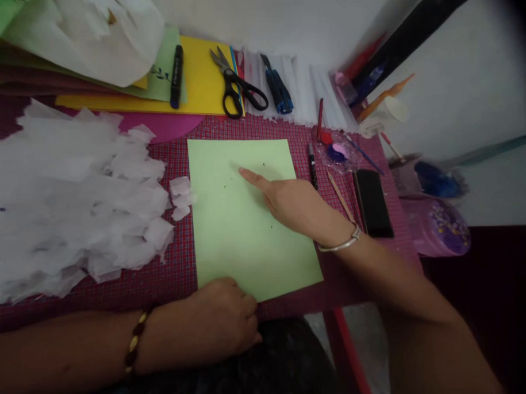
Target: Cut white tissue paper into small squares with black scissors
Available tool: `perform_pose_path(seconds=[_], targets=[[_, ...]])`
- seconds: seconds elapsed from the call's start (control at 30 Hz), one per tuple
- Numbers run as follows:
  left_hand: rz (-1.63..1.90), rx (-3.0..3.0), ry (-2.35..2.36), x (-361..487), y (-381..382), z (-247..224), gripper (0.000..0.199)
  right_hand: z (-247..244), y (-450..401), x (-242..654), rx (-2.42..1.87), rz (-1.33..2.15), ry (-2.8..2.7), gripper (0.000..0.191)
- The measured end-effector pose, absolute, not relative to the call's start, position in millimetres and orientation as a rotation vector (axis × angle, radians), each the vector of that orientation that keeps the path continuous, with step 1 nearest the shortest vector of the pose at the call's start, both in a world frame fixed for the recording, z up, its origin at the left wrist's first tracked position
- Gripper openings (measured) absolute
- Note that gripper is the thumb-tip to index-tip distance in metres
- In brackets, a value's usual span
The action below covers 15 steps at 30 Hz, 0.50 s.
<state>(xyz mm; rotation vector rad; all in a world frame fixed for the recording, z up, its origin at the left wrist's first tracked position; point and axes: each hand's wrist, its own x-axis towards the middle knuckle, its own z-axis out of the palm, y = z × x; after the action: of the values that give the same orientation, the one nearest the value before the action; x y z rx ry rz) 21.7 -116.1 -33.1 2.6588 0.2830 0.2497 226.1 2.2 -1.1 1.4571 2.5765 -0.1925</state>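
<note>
A light green sheet of paper [234, 244] lies on the checked tablecloth, with several small dark specks on it. My right hand [291, 204], a silver bangle at its wrist, reaches over the sheet from the right. Its index finger is stretched out with the tip over the upper middle of the paper; the other fingers are folded and partly hidden, and I see nothing held. Along the near edge, my left hand [207, 319] rests in a loose curl against the sheet's lower left corner. It wears a beaded bracelet, and no object shows in its fingers.
Left is a wide piece covered in white paper scraps [73, 198]. Scissors [233, 83], a black marker [177, 76] and a blue-black cutter [277, 87] lie at the back. A phone [372, 204], pencil [340, 195] and paint palette [337, 151] are on the right.
</note>
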Motion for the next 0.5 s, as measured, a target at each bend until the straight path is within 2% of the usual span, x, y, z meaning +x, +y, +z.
perform_pose_path(seconds=[0.33, 0.43, 0.5], targets=[[0.236, 2.630, 0.268, 21, -116, -34, 0.027, 13, 31, 207, 1.231, -0.185, 2.602, 0.065], [0.212, 2.618, 0.273, 21, -115, -34, 0.029, 24, 48, 205, 1.193, -0.282, 2.567, 0.067], [0.204, 2.624, 0.256, 21, -113, -34, 0.030, 32, 62, 200, 1.191, -0.409, 2.446, 0.060]])
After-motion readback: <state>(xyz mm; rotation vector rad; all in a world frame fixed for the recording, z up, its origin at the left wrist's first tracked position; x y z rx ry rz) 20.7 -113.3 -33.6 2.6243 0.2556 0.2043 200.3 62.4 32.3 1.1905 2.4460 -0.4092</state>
